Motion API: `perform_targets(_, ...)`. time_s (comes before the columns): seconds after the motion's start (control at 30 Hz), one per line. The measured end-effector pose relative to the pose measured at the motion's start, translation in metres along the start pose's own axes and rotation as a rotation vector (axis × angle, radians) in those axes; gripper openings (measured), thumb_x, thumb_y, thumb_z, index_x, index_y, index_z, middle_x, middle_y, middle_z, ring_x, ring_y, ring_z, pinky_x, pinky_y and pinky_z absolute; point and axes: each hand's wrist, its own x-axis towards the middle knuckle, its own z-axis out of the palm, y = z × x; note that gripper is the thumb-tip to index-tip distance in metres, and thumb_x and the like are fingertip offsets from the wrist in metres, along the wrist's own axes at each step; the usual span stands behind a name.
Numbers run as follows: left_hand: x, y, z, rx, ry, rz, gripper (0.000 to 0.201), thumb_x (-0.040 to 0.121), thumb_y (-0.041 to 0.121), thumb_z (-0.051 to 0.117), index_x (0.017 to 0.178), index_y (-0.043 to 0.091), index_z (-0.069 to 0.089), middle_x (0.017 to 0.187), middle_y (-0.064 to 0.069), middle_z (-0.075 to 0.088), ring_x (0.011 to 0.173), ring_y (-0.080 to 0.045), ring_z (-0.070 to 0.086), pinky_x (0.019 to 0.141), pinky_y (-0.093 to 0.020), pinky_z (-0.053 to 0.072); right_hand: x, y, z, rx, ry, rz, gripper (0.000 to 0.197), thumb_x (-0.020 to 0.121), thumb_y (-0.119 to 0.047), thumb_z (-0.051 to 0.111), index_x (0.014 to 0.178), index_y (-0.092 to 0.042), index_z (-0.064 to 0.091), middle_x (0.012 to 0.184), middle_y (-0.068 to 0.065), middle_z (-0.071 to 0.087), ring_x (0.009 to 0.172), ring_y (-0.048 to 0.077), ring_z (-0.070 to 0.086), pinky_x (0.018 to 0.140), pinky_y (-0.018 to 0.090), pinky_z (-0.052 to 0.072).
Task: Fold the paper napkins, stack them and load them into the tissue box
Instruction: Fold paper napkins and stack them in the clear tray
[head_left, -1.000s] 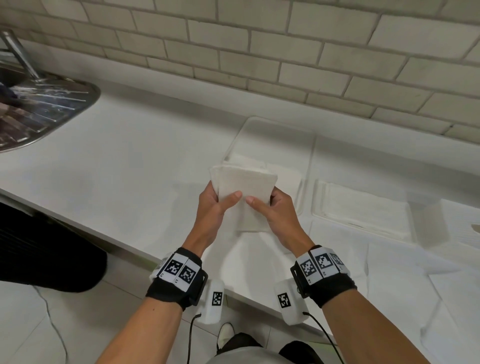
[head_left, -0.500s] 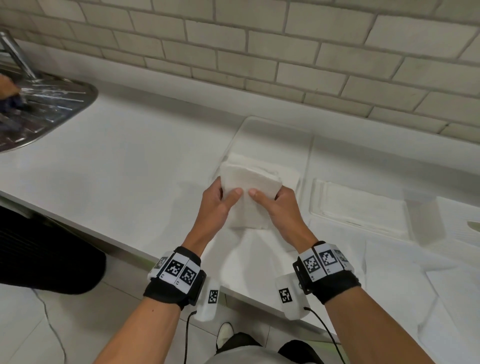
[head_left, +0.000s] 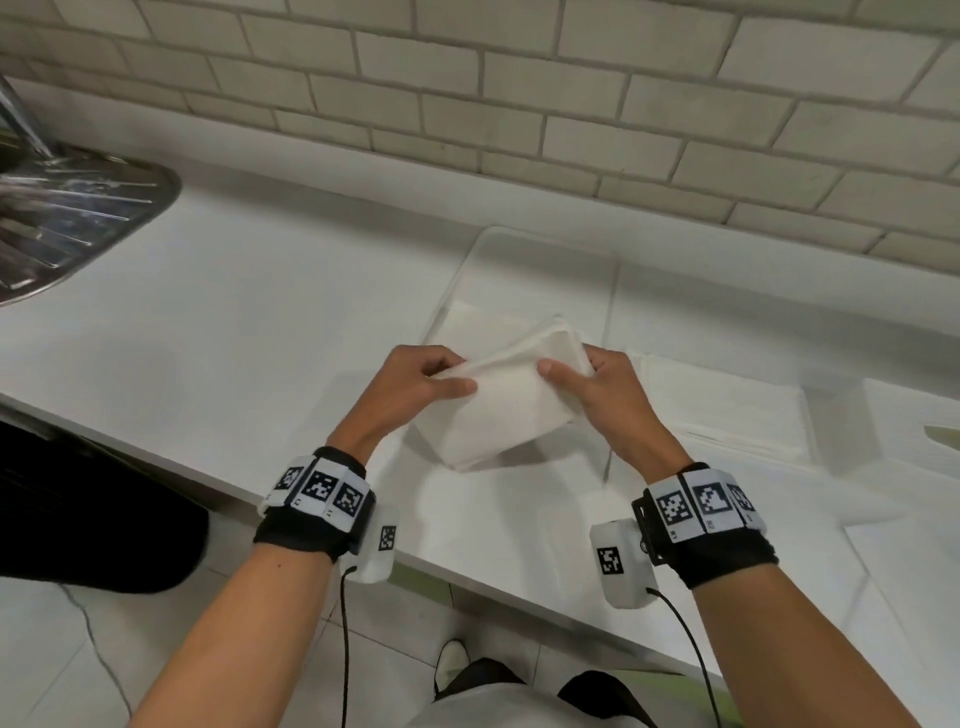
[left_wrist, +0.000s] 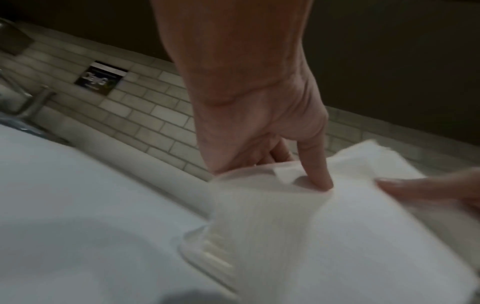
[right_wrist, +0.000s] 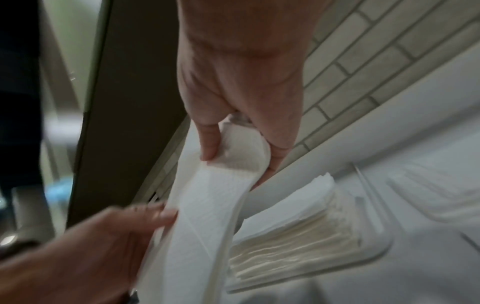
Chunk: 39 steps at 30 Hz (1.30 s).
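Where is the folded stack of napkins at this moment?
In the head view the napkin stack is at centre, gripped between the left hand and right hand, above the clear tray.

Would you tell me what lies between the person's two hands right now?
The folded napkin stack, gripped by left hand and right hand; the head view shows it best.

two hands (head_left: 415, 387) on one folded napkin bundle (head_left: 498, 405); one clear tray (head_left: 540, 260) just behind that grip; one more napkin stack (head_left: 727, 410) right of it; one sink (head_left: 78, 218) far left
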Motion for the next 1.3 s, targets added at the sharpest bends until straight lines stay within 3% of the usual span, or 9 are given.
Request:
perform_targets(0.13, -0.002, -0.019, -0.015, -0.399, 0.111, -0.088, 0.036, 0.066, 0.009, 0.08, 0.101, 0.007, 0.071, 0.095, -0.003, 0.074, 0.089, -0.02, 0.068, 0.076, -0.026, 0.055, -0.003, 0.01, -0.007, 0.326, 0.08, 0.113, 0.009, 0.087, -0.019, 0.069, 0.096, -0.016, 0.069, 0.094, 0.002, 0.075, 0.091, 0.024, 0.071, 0.08, 0.041, 0.059)
perform_targets(0.23, -0.005, -0.026, -0.005, -0.523, 0.093, -0.17, 0.047, 0.068, 0.0, 0.077, 0.113, 0.002, 0.067, 0.108, -0.011, 0.073, 0.1, -0.026, 0.069, 0.084, -0.035, 0.057, -0.005, 0.025, -0.004, 0.358, 0.05, 0.18, 0.013, 0.085, -0.016, 0.071, 0.098, -0.015, 0.069, 0.093, 0.001, 0.078, 0.087, 0.018, 0.074, 0.082, 0.036, 0.059)
perform_targets(0.4, -0.011, -0.04, -0.001, -0.324, 0.132, -0.188, 0.035, 0.054, 0.02, 0.087, 0.088, 0.017, 0.078, 0.091, -0.003, 0.077, 0.094, -0.027, 0.069, 0.091, -0.047, 0.048, -0.006, 0.056, 0.0, 0.048, 0.04, 0.298, 0.058, 0.072, -0.034, 0.084, 0.117, -0.008, 0.058, 0.104, 0.006, 0.072, 0.09, 0.017, 0.071, 0.075, 0.029, 0.058)
perform_targets(0.6, -0.018, -0.045, 0.004, -0.324, 0.148, -0.155, 0.031, 0.069, -0.008, 0.077, 0.092, 0.013, 0.073, 0.08, 0.005, 0.076, 0.078, -0.013, 0.071, 0.07, -0.024, 0.053, -0.013, 0.07, 0.008, 0.159, -0.009, 0.277, 0.04, 0.071, -0.018, 0.085, 0.107, -0.012, 0.069, 0.103, 0.009, 0.075, 0.095, 0.024, 0.073, 0.089, 0.041, 0.057)
perform_targets(0.73, -0.022, -0.058, 0.006, -0.295, 0.154, -0.21, 0.031, 0.064, -0.004, 0.081, 0.086, 0.018, 0.075, 0.083, 0.001, 0.075, 0.081, -0.021, 0.069, 0.073, -0.032, 0.049, -0.017, 0.082, 0.011, 0.17, -0.028, 0.267, 0.043, 0.065, -0.025, 0.085, 0.099, -0.003, 0.073, 0.104, 0.02, 0.074, 0.099, 0.038, 0.07, 0.096, 0.058, 0.05)
perform_targets(0.87, -0.019, -0.05, 0.01, -0.318, 0.179, -0.151, 0.032, 0.069, -0.011, 0.075, 0.086, 0.016, 0.072, 0.078, 0.006, 0.073, 0.073, -0.009, 0.068, 0.066, -0.02, 0.052, -0.013, 0.08, 0.008, 0.206, 0.008, 0.225, 0.024, 0.078, -0.01, 0.079, 0.101, -0.006, 0.073, 0.099, 0.013, 0.074, 0.093, 0.028, 0.07, 0.095, 0.049, 0.052)
perform_targets(0.97, -0.017, -0.05, 0.007, -0.335, 0.161, -0.139, 0.041, 0.068, -0.015, 0.074, 0.094, 0.016, 0.07, 0.088, -0.001, 0.072, 0.081, -0.014, 0.068, 0.073, -0.023, 0.054, -0.009, 0.08, 0.006, 0.239, -0.017, 0.231, 0.031, 0.075, -0.001, 0.078, 0.099, -0.02, 0.073, 0.105, 0.01, 0.073, 0.098, 0.027, 0.069, 0.095, 0.043, 0.054)
perform_targets(1.1, -0.017, -0.052, 0.01, -0.317, 0.161, -0.14, 0.037, 0.068, -0.015, 0.074, 0.09, 0.015, 0.07, 0.086, -0.003, 0.071, 0.079, -0.015, 0.067, 0.072, -0.022, 0.054, -0.01, 0.085, 0.005, 0.214, -0.017, 0.237, 0.023, 0.077, -0.002, 0.077, 0.095, -0.015, 0.073, 0.098, 0.009, 0.074, 0.094, 0.025, 0.069, 0.095, 0.043, 0.053)
perform_targets(1.3, -0.014, -0.057, 0.009, -0.287, 0.197, -0.091, 0.037, 0.07, -0.016, 0.07, 0.087, 0.017, 0.07, 0.087, 0.0, 0.07, 0.081, -0.015, 0.063, 0.071, -0.024, 0.052, -0.007, 0.088, 0.004, 0.223, -0.018, 0.216, 0.03, 0.08, -0.012, 0.077, 0.108, -0.007, 0.07, 0.112, 0.021, 0.071, 0.107, 0.033, 0.068, 0.097, 0.042, 0.053)
